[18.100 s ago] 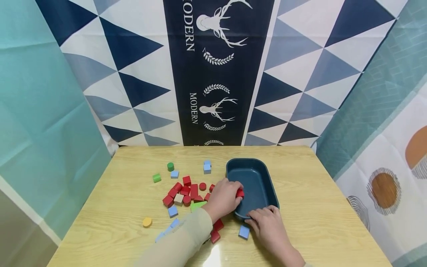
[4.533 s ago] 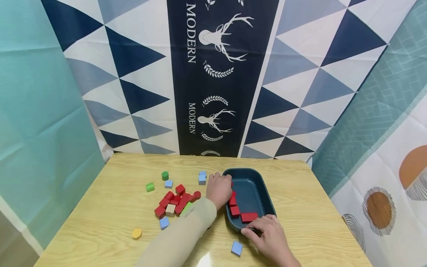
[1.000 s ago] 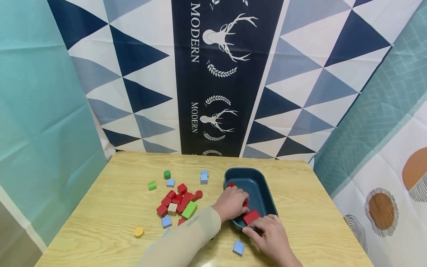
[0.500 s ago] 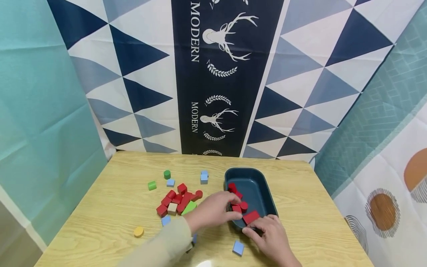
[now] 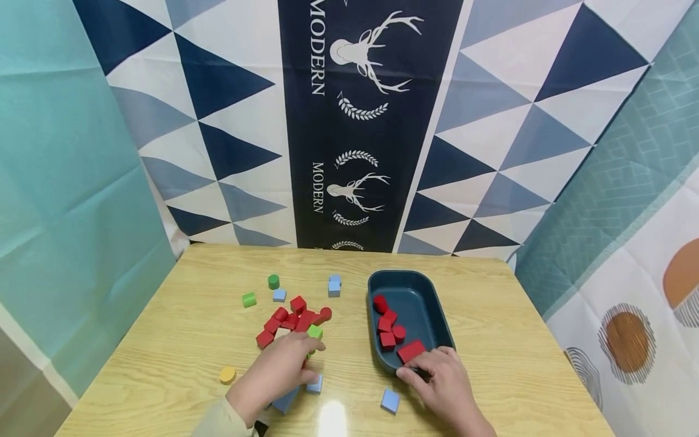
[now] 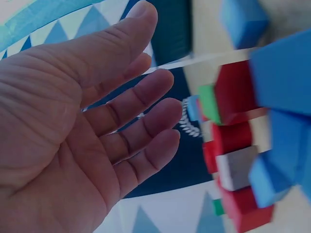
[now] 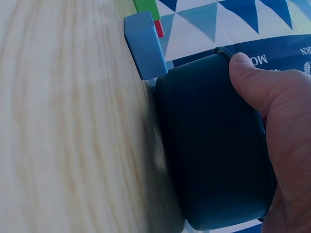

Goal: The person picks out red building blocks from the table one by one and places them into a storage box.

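Observation:
My left hand (image 5: 277, 368) hovers at the near side of a pile of red wooden blocks (image 5: 266, 338), fingers reaching toward a light green block (image 5: 315, 331). The left wrist view shows that palm (image 6: 53, 141) with nothing in it, fingers loosely bent. With my right hand (image 5: 445, 382) I grip the near rim of a dark blue tray (image 5: 423, 309), thumb (image 7: 252, 80) on the outer wall. Several red blocks (image 5: 388, 340) lie along the tray's left side, and a flat red block (image 5: 411, 351) sits by the right fingertips.
Blue blocks (image 5: 286, 400) lie partly hidden beneath the left hand. Another blue block (image 5: 390, 400) rests in front of the tray. Farther back stand two stacked-looking blue blocks (image 5: 334, 289) and a green cylinder (image 5: 273, 281); a yellow disc (image 5: 227, 374) is at left.
The tray held no blocks lying in it 18 seconds ago; several red ones are in it now. My left hand has let go inside the tray and moved left to the pile.

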`<state>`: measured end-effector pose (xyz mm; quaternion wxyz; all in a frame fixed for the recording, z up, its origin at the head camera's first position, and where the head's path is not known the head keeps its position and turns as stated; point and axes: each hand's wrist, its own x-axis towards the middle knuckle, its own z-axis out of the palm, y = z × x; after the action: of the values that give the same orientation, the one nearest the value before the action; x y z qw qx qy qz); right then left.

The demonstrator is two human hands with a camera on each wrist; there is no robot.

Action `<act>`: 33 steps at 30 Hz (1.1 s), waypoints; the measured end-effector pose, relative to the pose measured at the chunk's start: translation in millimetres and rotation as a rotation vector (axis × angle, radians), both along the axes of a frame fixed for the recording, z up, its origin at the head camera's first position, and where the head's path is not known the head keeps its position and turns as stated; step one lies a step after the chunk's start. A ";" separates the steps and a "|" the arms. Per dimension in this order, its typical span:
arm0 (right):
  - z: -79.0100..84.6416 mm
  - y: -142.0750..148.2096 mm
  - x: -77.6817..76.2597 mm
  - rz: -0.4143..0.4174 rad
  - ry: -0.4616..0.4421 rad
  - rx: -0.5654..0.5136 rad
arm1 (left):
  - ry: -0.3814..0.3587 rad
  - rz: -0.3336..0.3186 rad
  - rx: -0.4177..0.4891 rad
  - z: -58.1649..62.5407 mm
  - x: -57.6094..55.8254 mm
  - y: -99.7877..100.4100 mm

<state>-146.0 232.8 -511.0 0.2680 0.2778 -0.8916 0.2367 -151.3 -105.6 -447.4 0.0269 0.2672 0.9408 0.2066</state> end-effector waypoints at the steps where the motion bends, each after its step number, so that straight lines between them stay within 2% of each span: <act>1: 0.0 0.2 -0.3 0.001 0.001 0.001 | -0.006 0.002 -0.002 -3.0 1.6 -0.2; 7: -2.2 0.3 -0.7 0.006 0.001 0.002 | -0.046 0.050 -0.025 -16.2 5.1 -2.3; 17: -2.2 0.7 -1.0 0.003 0.001 -0.006 | -0.021 0.125 -0.032 -30.3 -4.9 -14.0; 24: -2.1 2.7 -0.9 0.009 0.008 -0.012 | -0.089 0.147 0.014 -37.8 -9.1 -13.1; 29: -2.2 2.6 -1.4 0.005 0.006 -0.009 | -0.061 0.142 -0.013 -32.8 -9.1 -13.1; 33: -2.4 2.8 -1.1 0.004 0.001 -0.006 | -0.020 0.108 0.003 -13.4 -10.5 -9.2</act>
<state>-147.1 235.6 -513.4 0.2689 0.2791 -0.8901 0.2398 -161.8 -114.8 -460.8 0.0244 0.2138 0.9533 0.2119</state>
